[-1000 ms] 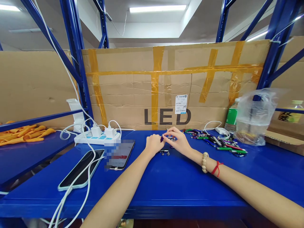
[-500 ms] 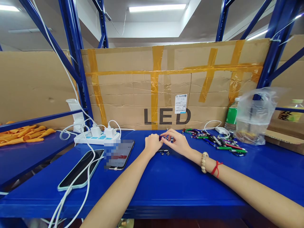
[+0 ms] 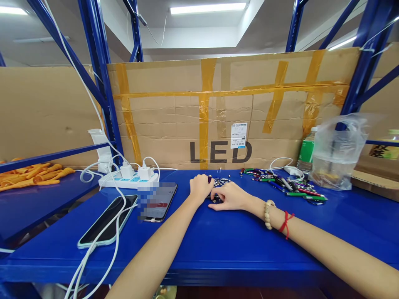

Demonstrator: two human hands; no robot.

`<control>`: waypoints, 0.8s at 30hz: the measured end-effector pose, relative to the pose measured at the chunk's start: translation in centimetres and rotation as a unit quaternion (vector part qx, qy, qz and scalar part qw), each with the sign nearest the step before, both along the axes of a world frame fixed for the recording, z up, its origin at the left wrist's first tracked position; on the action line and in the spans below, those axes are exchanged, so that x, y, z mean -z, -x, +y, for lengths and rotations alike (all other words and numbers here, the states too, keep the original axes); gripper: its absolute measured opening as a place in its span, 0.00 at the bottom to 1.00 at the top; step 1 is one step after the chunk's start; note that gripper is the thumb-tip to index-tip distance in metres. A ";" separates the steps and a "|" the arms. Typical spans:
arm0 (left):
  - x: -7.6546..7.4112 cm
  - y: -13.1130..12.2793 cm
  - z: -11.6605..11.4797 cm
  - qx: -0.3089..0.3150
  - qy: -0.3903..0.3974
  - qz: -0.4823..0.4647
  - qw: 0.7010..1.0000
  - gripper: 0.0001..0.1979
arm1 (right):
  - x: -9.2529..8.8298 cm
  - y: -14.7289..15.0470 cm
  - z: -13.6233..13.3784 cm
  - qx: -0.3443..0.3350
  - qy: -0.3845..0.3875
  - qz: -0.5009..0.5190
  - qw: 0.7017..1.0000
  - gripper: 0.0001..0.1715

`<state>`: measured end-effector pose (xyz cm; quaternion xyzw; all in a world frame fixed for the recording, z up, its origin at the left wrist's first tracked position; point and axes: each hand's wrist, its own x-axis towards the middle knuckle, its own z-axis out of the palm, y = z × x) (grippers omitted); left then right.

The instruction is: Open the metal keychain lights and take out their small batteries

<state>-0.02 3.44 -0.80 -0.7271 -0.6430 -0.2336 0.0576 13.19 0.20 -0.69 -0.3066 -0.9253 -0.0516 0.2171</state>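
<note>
Near the back of the blue shelf, my left hand (image 3: 201,187) is closed around a short dark purple pen part (image 3: 210,179), whose end shows above the fingers; the rest is hidden. Just to its right, my right hand (image 3: 230,196) hovers low with thumb and fingers apart, close over small shiny metal pen parts (image 3: 221,181) that lie in a loose heap. Some of these pieces are partly covered by the fingers. A beaded bracelet (image 3: 268,214) and a red string (image 3: 286,224) circle my right wrist and forearm.
A pile of coloured pens (image 3: 286,185) lies right of my hands, near a bottle (image 3: 307,149) and a clear plastic bag (image 3: 335,158). Leftward are two phones (image 3: 107,222), (image 3: 163,201), a power strip (image 3: 131,181) and white cables (image 3: 116,232). A cardboard panel (image 3: 162,120) closes the back.
My right hand has moved away from the purple part in my left hand and down toward the metal parts, its fingers now apart. My left hand keeps its hold.
</note>
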 end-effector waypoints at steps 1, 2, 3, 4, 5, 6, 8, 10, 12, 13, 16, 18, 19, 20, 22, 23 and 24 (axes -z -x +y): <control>0.0 0.0 0.0 0.001 0.000 0.001 1.000 0.21 | 0.0 0.0 0.1 0.011 0.004 0.000 1.000 0.16; 0.0 0.0 0.0 0.001 0.000 0.001 1.000 0.21 | 0.1 0.0 0.2 0.024 0.012 0.002 1.000 0.15; -0.1 0.0 0.0 0.001 0.000 0.001 1.000 0.20 | 0.1 -0.1 0.3 0.037 0.023 0.005 0.999 0.14; -0.1 0.0 0.0 0.001 0.000 0.000 1.000 0.20 | 0.1 -0.1 0.4 0.049 0.037 0.008 0.998 0.13; -0.1 0.0 0.0 0.000 0.000 0.000 1.000 0.20 | 0.2 -0.2 0.6 0.060 0.050 0.011 0.997 0.12; -0.1 0.0 0.0 -0.002 0.001 -0.001 1.000 0.20 | 0.2 -0.2 0.7 0.070 0.061 0.013 0.996 0.11; -0.1 0.0 0.0 -0.006 0.002 0.000 1.000 0.20 | 0.3 -0.3 1.0 0.087 0.074 0.012 0.993 0.10; -0.1 -0.1 -0.1 -0.009 0.005 0.001 1.000 0.20 | 0.3 -0.5 1.3 0.099 0.077 0.009 0.992 0.10; 0.0 -0.1 -0.1 -0.007 0.005 0.003 1.000 0.20 | 0.4 -0.6 1.5 0.107 0.076 0.010 0.991 0.10; 0.0 -0.1 -0.1 -0.006 0.004 0.004 1.000 0.20 | 0.4 -0.7 1.6 0.111 0.075 0.011 0.991 0.10; 0.1 -0.1 0.0 0.000 -0.004 0.007 1.000 0.20 | 0.5 -0.9 1.8 0.121 0.068 0.015 0.990 0.10; 0.1 0.0 0.0 0.002 -0.008 0.004 1.000 0.20 | 0.6 -1.0 1.9 0.124 0.060 0.019 0.990 0.11; 0.1 0.0 0.0 0.002 -0.009 0.001 1.000 0.20 | 0.6 -1.1 1.9 0.125 0.054 0.022 0.990 0.11; 0.1 0.0 0.0 0.001 -0.011 -0.002 1.000 0.20 | 0.6 -1.1 1.9 0.125 0.048 0.024 0.991 0.11; 0.1 0.0 -0.1 0.005 -0.022 -0.011 1.000 0.21 | 0.7 -1.2 2.0 0.124 0.038 0.025 0.991 0.11; 0.0 0.0 -0.3 0.009 -0.033 -0.017 0.999 0.21 | 0.7 -1.2 2.1 0.124 0.034 0.025 0.991 0.11; 0.0 -0.1 -0.4 0.016 -0.046 -0.022 0.999 0.22 | 0.8 -1.3 2.2 0.125 0.030 0.025 0.991 0.11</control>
